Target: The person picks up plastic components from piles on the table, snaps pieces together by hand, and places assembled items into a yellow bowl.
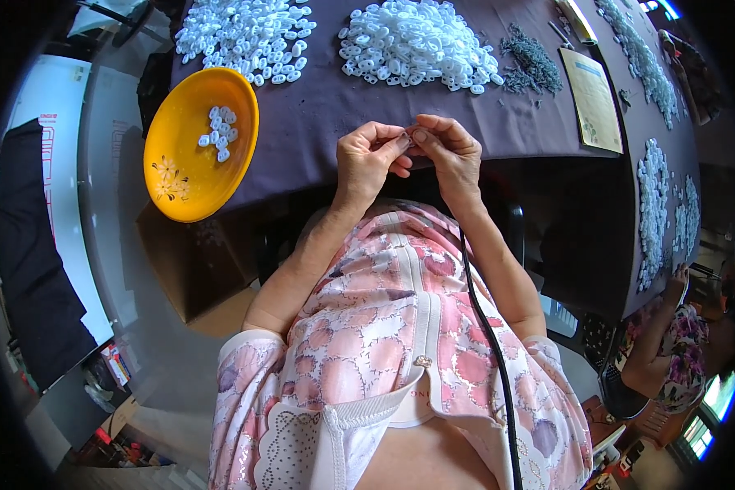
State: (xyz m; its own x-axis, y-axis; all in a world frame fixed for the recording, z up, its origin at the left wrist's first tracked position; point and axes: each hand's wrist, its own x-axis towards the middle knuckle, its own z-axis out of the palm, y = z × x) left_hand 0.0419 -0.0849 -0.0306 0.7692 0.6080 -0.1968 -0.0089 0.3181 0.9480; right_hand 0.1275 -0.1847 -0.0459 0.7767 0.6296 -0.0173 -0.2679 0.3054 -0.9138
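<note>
At twelve o'clock I see left hand (366, 161) and right hand (456, 155) pinched, fingertips meeting — on what, I can't tell. White pieces (416, 45) lie beyond; a slack pinch could drop something off the desk (302, 122).

Cardboard box (171, 265) on the floor (167, 367), black cloth (33, 261), co-worker (682, 367) in floral clothing

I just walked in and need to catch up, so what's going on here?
A person is working at a cloth-covered table, left hand and right hand meeting at the fingertips; whatever they pinch is too small to tell. Beyond the hands lie two heaps of white pieces and a smaller heap of grey bits. A yellow bowl at the left holds a few white pieces. Another person is at the right.
</note>
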